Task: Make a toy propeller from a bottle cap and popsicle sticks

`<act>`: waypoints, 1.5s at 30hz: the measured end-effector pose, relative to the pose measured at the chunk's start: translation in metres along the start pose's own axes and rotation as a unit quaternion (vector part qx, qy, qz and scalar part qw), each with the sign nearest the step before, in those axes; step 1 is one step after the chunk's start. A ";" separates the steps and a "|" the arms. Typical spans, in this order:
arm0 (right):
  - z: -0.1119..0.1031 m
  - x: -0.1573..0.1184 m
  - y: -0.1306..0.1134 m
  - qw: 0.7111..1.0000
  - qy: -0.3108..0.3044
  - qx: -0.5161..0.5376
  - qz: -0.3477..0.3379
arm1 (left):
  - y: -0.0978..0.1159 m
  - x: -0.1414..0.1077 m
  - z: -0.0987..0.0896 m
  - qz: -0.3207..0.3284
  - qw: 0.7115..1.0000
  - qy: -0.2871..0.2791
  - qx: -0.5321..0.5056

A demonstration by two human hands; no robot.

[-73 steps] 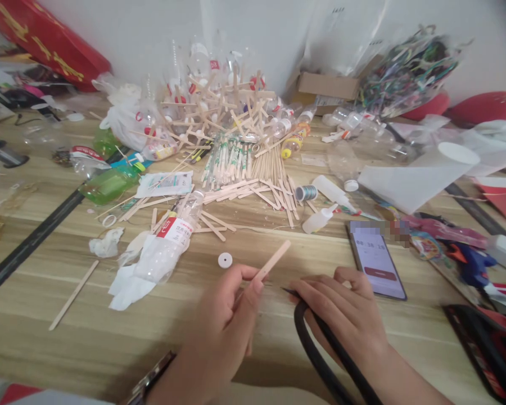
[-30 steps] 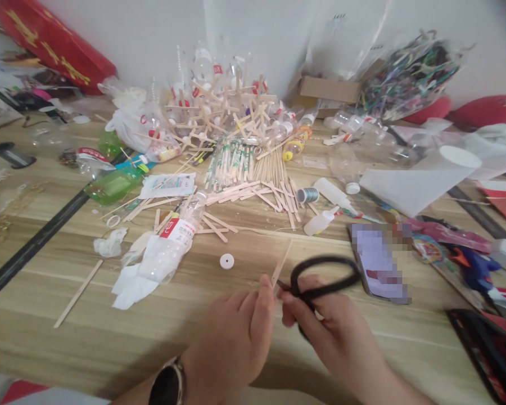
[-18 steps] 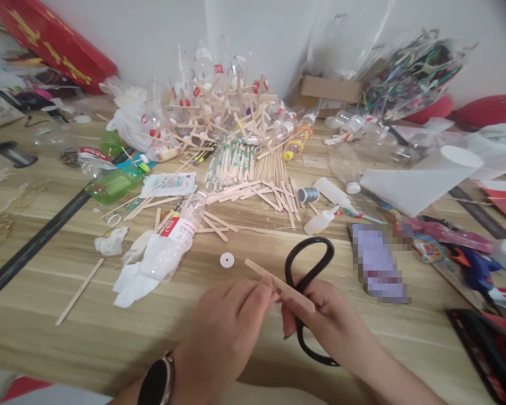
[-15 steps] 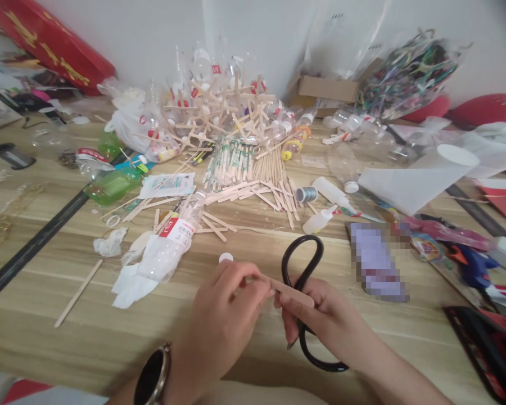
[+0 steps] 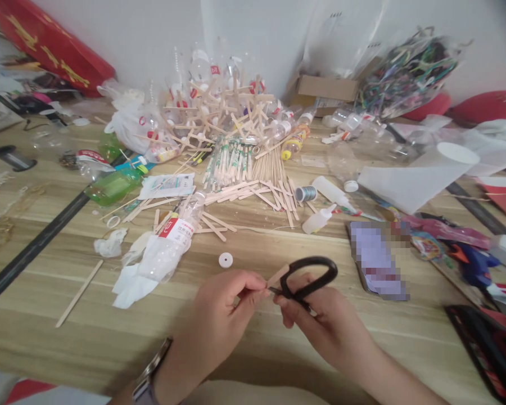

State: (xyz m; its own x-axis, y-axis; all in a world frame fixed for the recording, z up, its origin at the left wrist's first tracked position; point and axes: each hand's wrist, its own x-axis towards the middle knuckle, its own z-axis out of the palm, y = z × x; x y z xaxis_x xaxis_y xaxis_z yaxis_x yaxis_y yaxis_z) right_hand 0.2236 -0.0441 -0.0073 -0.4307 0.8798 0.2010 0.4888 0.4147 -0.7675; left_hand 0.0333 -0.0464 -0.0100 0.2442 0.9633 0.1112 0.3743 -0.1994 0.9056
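Observation:
My left hand [image 5: 227, 309] pinches one end of a flat wooden craft stick [image 5: 279, 274] between thumb and fingertips. The stick slants up to the right, its far part passing behind the scissors. My right hand [image 5: 326, 320] is closed on black-handled scissors [image 5: 334, 271], whose tip lies close to my left fingertips. Most of the blades and one handle loop are hidden by the fingers. Just beyond my left hand lies a white disc [image 5: 230, 260] with a small centre hole. Another wooden stick [image 5: 79, 293] rests on the table at the left.
A labelled plastic bottle [image 5: 179, 229] lies on white tissue. Behind it are piled craft sticks [image 5: 236, 191] and bottles. Glue bottles [image 5: 318, 220], a thread spool [image 5: 306, 194] and a phone [image 5: 375, 259] are to the right. A white paper cone [image 5: 409, 183] stands farther right.
The scissors have turned in my right hand, and their tip has swung towards my left fingertips. The stick has left my right thumb. My left hand has dropped slightly, uncovering the white disc.

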 end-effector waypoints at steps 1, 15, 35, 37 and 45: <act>0.000 0.000 0.001 0.997 0.026 -0.050 -0.049 | 0.001 0.000 0.000 -0.028 0.999 -0.007 -0.018; -0.002 -0.002 0.000 1.000 -0.017 0.003 0.013 | -0.004 -0.009 0.005 0.018 0.999 -0.002 0.035; 0.004 0.002 0.009 0.992 0.050 -0.097 -0.064 | -0.001 -0.001 0.014 -0.082 0.994 0.044 -0.061; 0.005 0.000 0.013 0.957 0.083 -0.230 -0.155 | -0.001 0.003 0.015 -0.172 0.975 0.025 -0.140; -0.008 -0.008 0.014 0.888 0.140 -0.374 -0.229 | 0.000 0.013 0.010 -0.303 0.870 -0.008 -0.389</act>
State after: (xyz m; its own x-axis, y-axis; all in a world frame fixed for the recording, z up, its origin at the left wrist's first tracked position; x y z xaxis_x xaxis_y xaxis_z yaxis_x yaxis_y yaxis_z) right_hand 0.2406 -0.0437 -0.0151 -0.5599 0.5581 0.6124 0.7227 0.6904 0.0315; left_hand 0.0452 -0.0360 -0.0126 0.2281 0.8450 -0.4837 -0.2785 0.5326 0.7992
